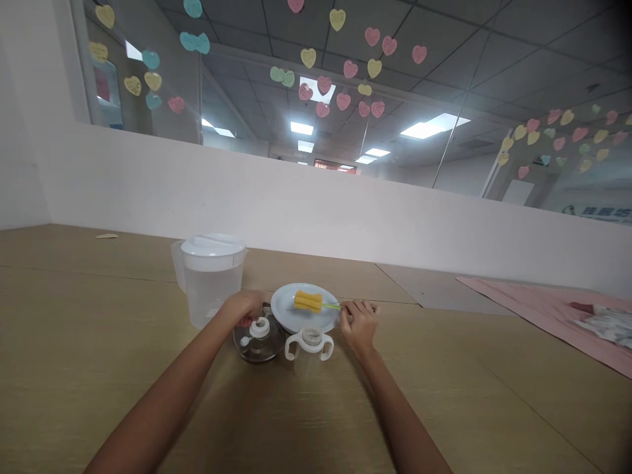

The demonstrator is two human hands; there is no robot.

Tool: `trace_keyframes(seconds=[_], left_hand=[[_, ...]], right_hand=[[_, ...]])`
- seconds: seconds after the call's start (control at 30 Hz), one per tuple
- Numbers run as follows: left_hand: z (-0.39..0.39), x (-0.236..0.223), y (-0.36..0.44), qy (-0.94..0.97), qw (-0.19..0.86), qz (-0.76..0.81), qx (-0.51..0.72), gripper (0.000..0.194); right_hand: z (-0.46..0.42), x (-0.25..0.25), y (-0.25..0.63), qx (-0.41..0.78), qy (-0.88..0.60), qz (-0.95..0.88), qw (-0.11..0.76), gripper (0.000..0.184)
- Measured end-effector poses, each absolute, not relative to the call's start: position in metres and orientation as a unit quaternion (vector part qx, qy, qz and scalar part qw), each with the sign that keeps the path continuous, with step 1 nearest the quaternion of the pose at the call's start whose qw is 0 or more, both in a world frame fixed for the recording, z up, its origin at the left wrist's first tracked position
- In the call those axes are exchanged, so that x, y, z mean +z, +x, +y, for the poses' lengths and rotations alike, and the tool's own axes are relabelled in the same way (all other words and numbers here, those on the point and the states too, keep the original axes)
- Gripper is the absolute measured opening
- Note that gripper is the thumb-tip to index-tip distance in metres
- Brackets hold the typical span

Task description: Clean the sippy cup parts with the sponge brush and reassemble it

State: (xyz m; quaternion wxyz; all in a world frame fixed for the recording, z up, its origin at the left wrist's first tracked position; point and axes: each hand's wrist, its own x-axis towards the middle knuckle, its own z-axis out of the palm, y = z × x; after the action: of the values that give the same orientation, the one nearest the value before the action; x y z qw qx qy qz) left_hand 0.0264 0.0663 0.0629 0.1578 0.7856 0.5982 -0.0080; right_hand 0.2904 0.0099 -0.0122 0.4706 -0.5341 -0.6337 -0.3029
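Observation:
My right hand (360, 322) is closed around the thin green handle of a bottle brush with a yellow sponge head (308, 301). The sponge lies over a white plate (284, 316). Just in front of the plate stands a clear baby bottle (307, 363), uncapped, with a white two-handled ring round its neck. My left hand (245, 306) reaches to the back of a shiny metal bowl (254, 355), fingers curled down. What those fingers hold, if anything, is hidden. A white bottle collar with a small cap (259, 328) sits in the bowl, below the left hand.
A clear lidded pitcher (214, 283) stands behind my left hand. Pink cloth (523, 316) with a patterned fabric piece (605, 326) covers the table's right side. A small flat pale piece (106, 236) lies far left. White wall and window rise behind the wooden table (99, 329).

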Motion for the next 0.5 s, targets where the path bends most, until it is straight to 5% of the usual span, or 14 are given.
trace_keyframes(seconds=[0.5], left_hand=[[0.038,0.083,0.051,0.808,0.138,0.564,-0.098,0.003]], right_hand=[[0.011,-0.011,0.289,-0.314,-0.536,-0.628,0.470,0.019]])
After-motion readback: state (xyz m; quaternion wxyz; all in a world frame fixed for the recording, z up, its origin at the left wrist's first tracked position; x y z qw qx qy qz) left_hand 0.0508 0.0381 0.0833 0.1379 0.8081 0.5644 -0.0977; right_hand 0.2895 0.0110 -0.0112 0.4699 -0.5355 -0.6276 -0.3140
